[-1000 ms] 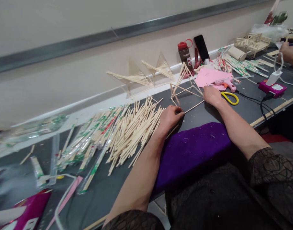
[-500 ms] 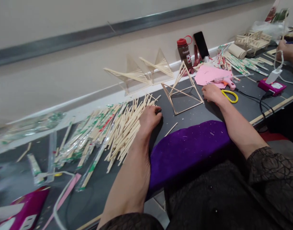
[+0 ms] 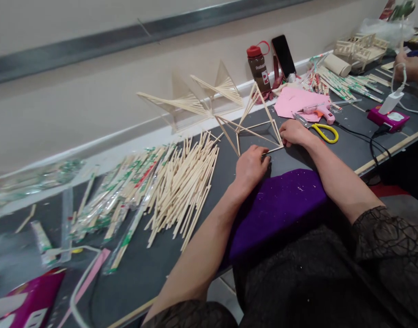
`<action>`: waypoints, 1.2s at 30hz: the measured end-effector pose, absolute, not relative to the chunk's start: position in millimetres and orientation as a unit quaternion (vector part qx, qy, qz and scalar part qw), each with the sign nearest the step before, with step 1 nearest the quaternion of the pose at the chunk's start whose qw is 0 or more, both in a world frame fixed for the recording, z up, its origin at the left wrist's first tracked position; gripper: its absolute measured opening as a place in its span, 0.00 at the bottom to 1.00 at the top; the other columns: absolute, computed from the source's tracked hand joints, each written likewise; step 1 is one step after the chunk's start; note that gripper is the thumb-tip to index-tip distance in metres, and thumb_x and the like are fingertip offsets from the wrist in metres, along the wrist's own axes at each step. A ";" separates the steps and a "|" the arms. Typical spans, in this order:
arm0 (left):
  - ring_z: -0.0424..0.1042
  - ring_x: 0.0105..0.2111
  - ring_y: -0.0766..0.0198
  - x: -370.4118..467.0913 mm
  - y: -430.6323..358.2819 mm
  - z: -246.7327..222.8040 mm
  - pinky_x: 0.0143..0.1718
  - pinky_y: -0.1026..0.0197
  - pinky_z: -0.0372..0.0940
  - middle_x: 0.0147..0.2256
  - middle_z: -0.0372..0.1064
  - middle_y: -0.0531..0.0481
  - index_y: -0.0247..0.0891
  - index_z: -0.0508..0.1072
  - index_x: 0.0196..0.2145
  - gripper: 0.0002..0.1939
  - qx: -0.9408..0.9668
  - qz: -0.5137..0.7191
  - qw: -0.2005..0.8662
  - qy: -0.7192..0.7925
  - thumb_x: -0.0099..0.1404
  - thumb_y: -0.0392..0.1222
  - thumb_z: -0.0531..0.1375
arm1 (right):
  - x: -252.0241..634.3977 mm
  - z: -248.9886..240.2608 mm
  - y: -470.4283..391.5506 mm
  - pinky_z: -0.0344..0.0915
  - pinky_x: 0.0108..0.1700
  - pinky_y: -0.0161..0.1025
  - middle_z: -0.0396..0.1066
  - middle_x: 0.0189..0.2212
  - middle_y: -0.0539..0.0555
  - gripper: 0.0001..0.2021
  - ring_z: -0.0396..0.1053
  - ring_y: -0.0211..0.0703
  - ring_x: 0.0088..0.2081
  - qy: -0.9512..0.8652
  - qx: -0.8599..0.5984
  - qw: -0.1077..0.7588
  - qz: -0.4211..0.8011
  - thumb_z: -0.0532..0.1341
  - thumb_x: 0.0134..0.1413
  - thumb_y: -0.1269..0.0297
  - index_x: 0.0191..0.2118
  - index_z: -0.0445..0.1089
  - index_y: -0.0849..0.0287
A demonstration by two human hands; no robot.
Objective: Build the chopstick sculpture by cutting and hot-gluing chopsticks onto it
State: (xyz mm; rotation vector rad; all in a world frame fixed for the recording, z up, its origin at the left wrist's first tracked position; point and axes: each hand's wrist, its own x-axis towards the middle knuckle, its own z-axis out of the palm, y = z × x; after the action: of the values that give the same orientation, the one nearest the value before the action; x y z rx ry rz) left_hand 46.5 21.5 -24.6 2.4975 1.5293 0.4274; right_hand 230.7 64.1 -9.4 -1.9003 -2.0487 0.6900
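Observation:
A frame of thin wooden sticks, peaked at the top, stands on the dark grey table. My left hand is at its front bottom stick, fingers curled over it and covering part of that edge. At the front right corner, my right hand has its thumb and fingers bent around the sticks; the fingertips are partly hidden. Left of the frame lies a pile of loose wooden sticks. Yellow-handled scissors lie beside my right wrist, near a pink glue gun on pink paper.
Wrapped chopsticks lie at left. Two fan-shaped stick structures lean by the wall. A bottle and phone stand behind. At right are a magenta power box with cables and another person's hand.
My left hand has moved right, from the loose stick pile to the frame's front edge. My right hand has shifted slightly left against the frame's corner, uncovering the scissors' blades.

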 end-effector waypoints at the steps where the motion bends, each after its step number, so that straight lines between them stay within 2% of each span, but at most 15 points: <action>1: 0.74 0.48 0.51 48.3 23.1 -25.4 0.52 0.52 0.66 0.50 0.74 0.38 0.34 0.77 0.49 0.17 0.835 0.134 0.079 0.528 0.65 0.38 0.56 | 227.8 -9.2 62.4 0.64 0.29 0.29 0.80 0.33 0.61 0.15 0.75 0.39 0.28 -0.704 -0.648 0.136 0.256 0.53 0.56 0.79 0.40 0.77 0.69; 4: 0.73 0.49 0.50 45.0 28.3 -28.5 0.53 0.51 0.66 0.49 0.74 0.37 0.33 0.77 0.49 0.17 0.817 0.118 0.075 0.560 0.64 0.37 0.58 | 220.1 -8.0 57.2 0.62 0.24 0.28 0.79 0.32 0.59 0.14 0.72 0.35 0.23 -0.693 -0.628 0.150 0.320 0.54 0.57 0.79 0.40 0.77 0.69; 9: 0.74 0.44 0.53 34.1 28.0 -34.0 0.49 0.52 0.67 0.46 0.75 0.41 0.39 0.80 0.44 0.13 0.811 0.142 0.098 0.558 0.64 0.39 0.59 | 217.8 -10.8 56.2 0.56 0.21 0.28 0.76 0.27 0.53 0.10 0.67 0.30 0.19 -0.693 -0.588 0.193 0.369 0.58 0.52 0.77 0.35 0.77 0.67; 15: 0.75 0.42 0.53 34.3 24.4 -33.0 0.46 0.52 0.68 0.45 0.74 0.42 0.40 0.80 0.44 0.13 0.807 0.133 0.097 0.567 0.64 0.40 0.59 | 217.3 -19.7 63.1 0.60 0.23 0.31 0.74 0.23 0.54 0.07 0.65 0.32 0.19 -0.685 -0.574 0.263 0.363 0.60 0.51 0.76 0.30 0.77 0.68; 23: 0.75 0.42 0.53 34.4 23.6 -31.7 0.46 0.51 0.68 0.46 0.74 0.41 0.40 0.80 0.44 0.13 0.810 0.127 0.089 0.566 0.65 0.41 0.58 | 213.1 -11.3 56.9 0.55 0.22 0.28 0.74 0.24 0.54 0.07 0.65 0.30 0.19 -0.680 -0.599 0.256 0.336 0.60 0.52 0.76 0.30 0.77 0.69; 36: 0.75 0.44 0.50 35.7 24.6 -32.0 0.43 0.51 0.68 0.46 0.74 0.42 0.42 0.79 0.39 0.10 0.808 0.111 0.067 0.575 0.65 0.42 0.58 | 211.1 -10.3 55.9 0.59 0.25 0.28 0.77 0.27 0.56 0.10 0.69 0.32 0.22 -0.705 -0.598 0.212 0.316 0.58 0.51 0.75 0.33 0.79 0.69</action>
State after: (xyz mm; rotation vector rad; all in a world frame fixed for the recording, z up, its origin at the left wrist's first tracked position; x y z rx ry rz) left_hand 35.7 24.6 -32.0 2.4350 1.7332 0.3359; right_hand 211.1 55.9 -10.3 -1.6622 -1.9582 0.8773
